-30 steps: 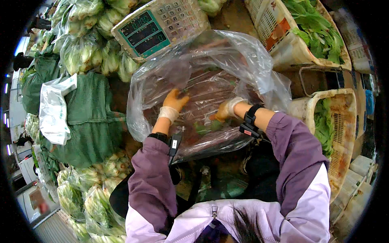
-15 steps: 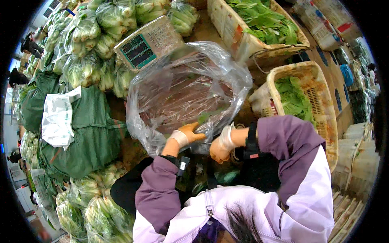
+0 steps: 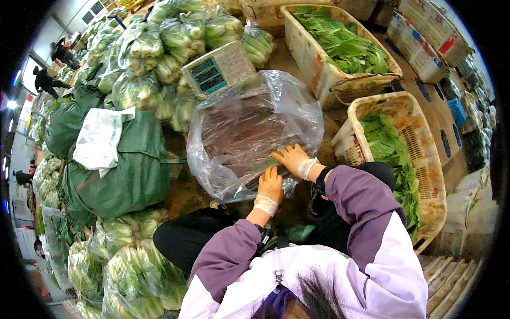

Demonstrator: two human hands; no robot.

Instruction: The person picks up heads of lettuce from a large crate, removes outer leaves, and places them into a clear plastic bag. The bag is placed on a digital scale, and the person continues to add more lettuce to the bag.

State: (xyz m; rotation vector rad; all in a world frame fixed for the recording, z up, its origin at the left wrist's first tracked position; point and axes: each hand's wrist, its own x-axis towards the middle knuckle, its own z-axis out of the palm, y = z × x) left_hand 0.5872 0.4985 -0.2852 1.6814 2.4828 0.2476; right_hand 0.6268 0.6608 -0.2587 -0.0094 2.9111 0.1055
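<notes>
A clear plastic bag (image 3: 202,159) lies spread wide in front of me over a reddish-brown surface, its rim standing up in loose folds. Both my hands wear orange gloves with whitish cuffs and rest at the bag's near right edge. My left hand (image 3: 270,187) lies on the near rim, fingers stretched forward. Just beyond it to the right, my right hand (image 3: 294,159) presses on the plastic inside the rim, its fingers spread. Behind the bag stands a weighing scale's display and keypad (image 3: 223,69).
At the right is a dirty cream crate (image 3: 433,186) with leafy greens (image 3: 390,154); another crate (image 3: 329,80) of greens stands farther back. Bagged vegetables (image 3: 143,45) are piled at back left, more (image 3: 130,276) at near left. A white bag (image 3: 101,138) rests on green sacks (image 3: 122,186).
My right hand has swung from near my body forward onto the bag and opened. My left hand has shifted right along the near rim. The bag's near side lies flatter; my view has shifted.
</notes>
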